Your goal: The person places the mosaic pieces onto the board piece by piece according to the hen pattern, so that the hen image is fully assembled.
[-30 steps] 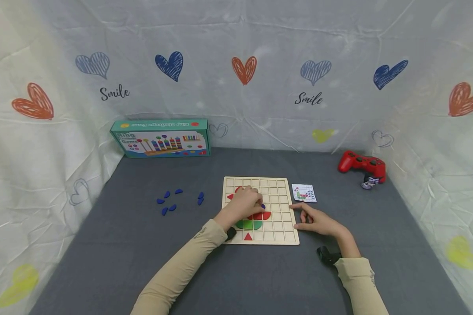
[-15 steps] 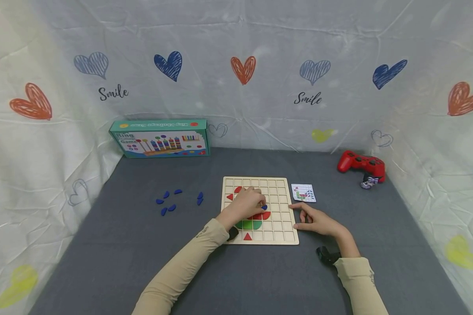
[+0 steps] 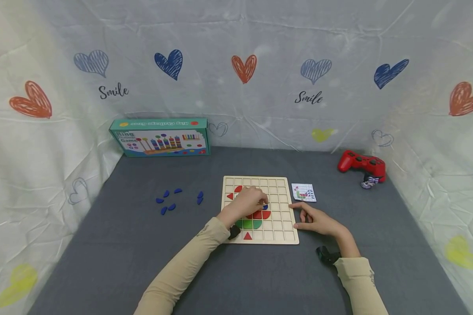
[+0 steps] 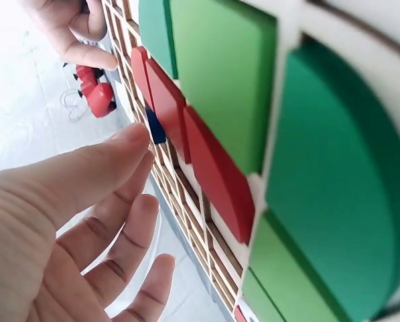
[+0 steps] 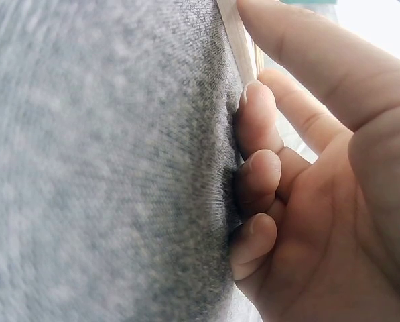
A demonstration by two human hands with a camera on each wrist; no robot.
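My left hand (image 3: 250,202) is over the middle of the square wooden grid board (image 3: 277,223). Its thumb and index fingertips are right at a half-round blue piece (image 3: 265,207), also seen in the left wrist view as a blue piece (image 4: 155,126) low in the grid beside red pieces (image 4: 166,100). The other fingers spread loosely. Against the board's right edge, my right hand (image 3: 317,221) rests the tips of its index finger and thumb; its remaining fingers curl in, over the cloth. Green pieces (image 3: 249,224) and a red triangle (image 3: 247,236) lie in the board's near cells.
Several loose blue half-round pieces (image 3: 171,206) lie on the grey cloth left of the board. A pattern card (image 3: 304,192) lies at its right. Farther back are a boxed ring game (image 3: 160,138) and a red game controller (image 3: 361,164) with a small dark trinket (image 3: 369,181).
My left fingertips have shifted slightly up and away from the blue piece, which shows more fully on the board. The right hand stays in place at the board's edge.
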